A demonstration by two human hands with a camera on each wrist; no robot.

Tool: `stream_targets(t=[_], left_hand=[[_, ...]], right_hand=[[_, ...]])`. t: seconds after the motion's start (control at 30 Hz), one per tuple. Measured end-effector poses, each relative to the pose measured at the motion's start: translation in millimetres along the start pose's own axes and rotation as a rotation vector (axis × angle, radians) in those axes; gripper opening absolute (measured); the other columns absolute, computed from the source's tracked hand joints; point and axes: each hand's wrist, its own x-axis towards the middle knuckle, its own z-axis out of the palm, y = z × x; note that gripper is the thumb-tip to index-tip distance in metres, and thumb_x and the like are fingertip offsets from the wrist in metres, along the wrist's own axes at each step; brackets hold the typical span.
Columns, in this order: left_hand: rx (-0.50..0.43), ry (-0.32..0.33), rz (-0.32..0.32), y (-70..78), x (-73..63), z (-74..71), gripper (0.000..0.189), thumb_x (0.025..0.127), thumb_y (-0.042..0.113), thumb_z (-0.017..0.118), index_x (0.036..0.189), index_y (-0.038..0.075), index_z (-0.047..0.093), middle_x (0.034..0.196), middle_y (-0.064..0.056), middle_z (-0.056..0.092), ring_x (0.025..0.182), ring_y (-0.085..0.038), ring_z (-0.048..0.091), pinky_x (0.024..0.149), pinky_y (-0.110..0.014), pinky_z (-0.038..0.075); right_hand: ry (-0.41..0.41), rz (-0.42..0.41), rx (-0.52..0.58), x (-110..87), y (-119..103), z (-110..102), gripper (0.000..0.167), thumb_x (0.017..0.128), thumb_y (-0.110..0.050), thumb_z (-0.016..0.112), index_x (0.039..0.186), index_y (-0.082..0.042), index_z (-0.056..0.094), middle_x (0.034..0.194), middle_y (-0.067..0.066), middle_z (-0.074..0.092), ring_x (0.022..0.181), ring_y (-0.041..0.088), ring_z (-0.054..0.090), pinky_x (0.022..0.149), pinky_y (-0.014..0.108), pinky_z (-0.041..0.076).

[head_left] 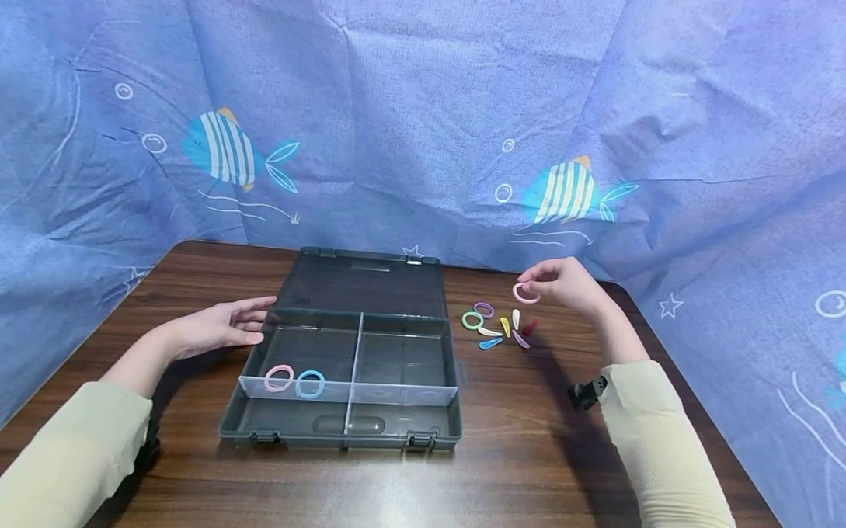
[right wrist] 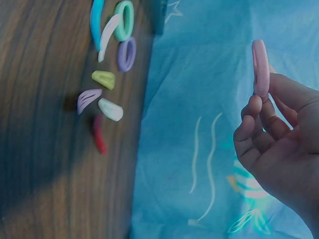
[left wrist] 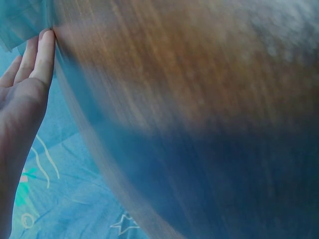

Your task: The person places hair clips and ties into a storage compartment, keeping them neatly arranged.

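My right hand (head_left: 561,283) pinches a pale pink hair tie (head_left: 526,295) between thumb and fingertips, above the table's back right; the right wrist view shows this hair tie (right wrist: 261,68) edge-on. Below it lie a green hair tie (head_left: 472,320), a purple hair tie (head_left: 483,310) and several snap hair clips (head_left: 505,327). My left hand (head_left: 214,327) rests against the left side of a dark see-through compartment box (head_left: 340,441), fingers extended. At the box's left divider are a pink hair tie (head_left: 279,378) and a blue hair tie (head_left: 311,384).
The box's lid (head_left: 366,284) lies open toward the back. Clear dividers (head_left: 356,355) split the box into compartments. A blue fish-print cloth (head_left: 428,124) hangs behind the wooden table (head_left: 528,454).
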Motion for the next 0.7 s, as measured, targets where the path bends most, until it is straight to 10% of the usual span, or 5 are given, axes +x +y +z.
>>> stream_targets(t=[0.7], left_hand=[[-0.014, -0.010, 0.003, -2.1, 0.4, -0.4, 0.081, 0.093, 0.014, 0.060, 0.152, 0.008, 0.005, 0.152, -0.030, 0.012, 0.139, -0.044, 0.017, 0.101, -0.032, 0.042]], right_hand=[[0.064, -0.174, -0.005, 14.7, -68, 11, 0.013, 0.081, -0.016, 0.075, 0.092, -0.010, 0.074, 0.079, 0.007, 0.071, 0.065, 0.008, 0.061, 0.058, 0.020, 0.048]])
